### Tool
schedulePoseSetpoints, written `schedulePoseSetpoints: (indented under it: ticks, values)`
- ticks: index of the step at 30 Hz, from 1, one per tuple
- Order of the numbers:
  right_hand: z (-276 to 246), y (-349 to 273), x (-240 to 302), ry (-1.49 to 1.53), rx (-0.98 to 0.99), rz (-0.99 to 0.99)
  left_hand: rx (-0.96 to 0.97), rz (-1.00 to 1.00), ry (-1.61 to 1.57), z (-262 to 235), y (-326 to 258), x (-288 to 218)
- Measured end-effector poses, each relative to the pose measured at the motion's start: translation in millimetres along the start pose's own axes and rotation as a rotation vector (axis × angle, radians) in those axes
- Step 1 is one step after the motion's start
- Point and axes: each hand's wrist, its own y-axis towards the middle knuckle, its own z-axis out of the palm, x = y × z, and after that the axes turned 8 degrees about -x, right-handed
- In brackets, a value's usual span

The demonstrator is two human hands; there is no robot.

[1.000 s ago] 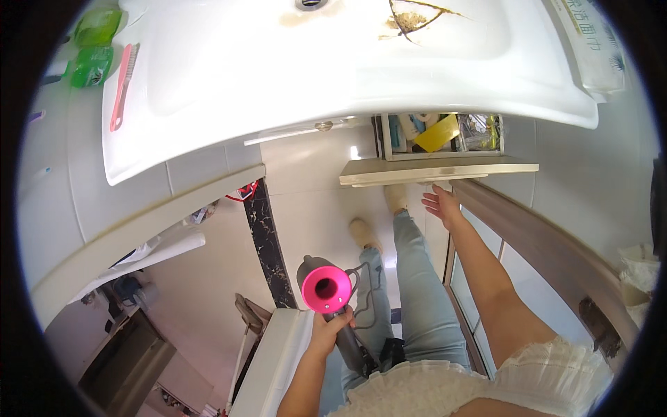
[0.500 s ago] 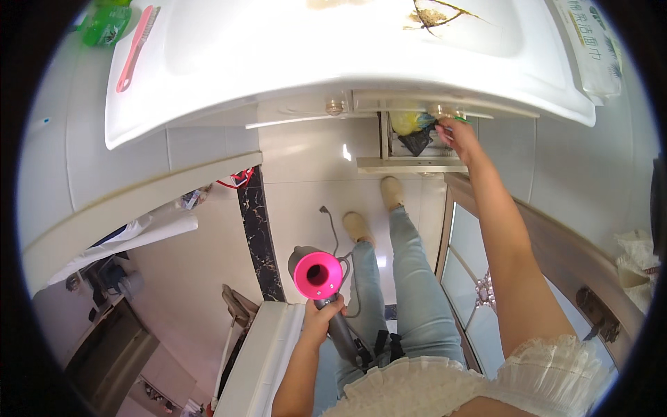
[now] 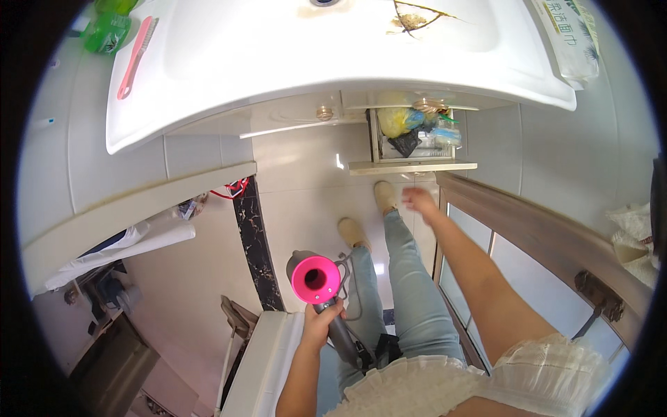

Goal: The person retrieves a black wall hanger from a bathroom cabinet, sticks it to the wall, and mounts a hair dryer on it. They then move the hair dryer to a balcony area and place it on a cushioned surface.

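Note:
A grey hair dryer [image 3: 303, 267] with a pink ring is gripped by its handle in my left hand [image 3: 322, 324], in front of my legs. Its grey cord hangs in a loop beside it. My right hand [image 3: 420, 201] is in the air just on my side of the pulled-out drawer [image 3: 414, 167]; its fingers are loosely bent and slightly apart, somewhat blurred, with nothing visible in them. In the drawer lie a yellow plastic bag [image 3: 394, 121], a black plastic bag [image 3: 404, 144], and clear and blue packets [image 3: 447, 132].
Above the drawer is a white washbasin [image 3: 229, 83] with a brown-stained crack. A pink brush [image 3: 132, 66] and a green bottle [image 3: 108, 33] sit at its left, a tissue pack [image 3: 568, 42] at its right. A wooden-framed door [image 3: 500, 208] stands close on the right.
My right hand has come out of the drawer toward me and slightly left. The drawer stays open, and my left hand still holds the hair dryer. The view has shifted slightly.

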Motion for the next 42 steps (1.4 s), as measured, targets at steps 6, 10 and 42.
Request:
schedulePoseSetpoints:
  ticks: [6, 10, 42]
  values:
    - [27, -48, -48, 0.005, 0.089, 0.258, -0.004, -0.019, -0.001, -3, -1, 6]
    - [5, 26, -50, 0.477, 0.114, 0.236, 0.014, -0.036, 0.049, 1, 0, 2]
    - [-18, 10, 96, 0.575, -0.137, -0.165, 0.002, 0.024, 0.148, 8, -16, 7]
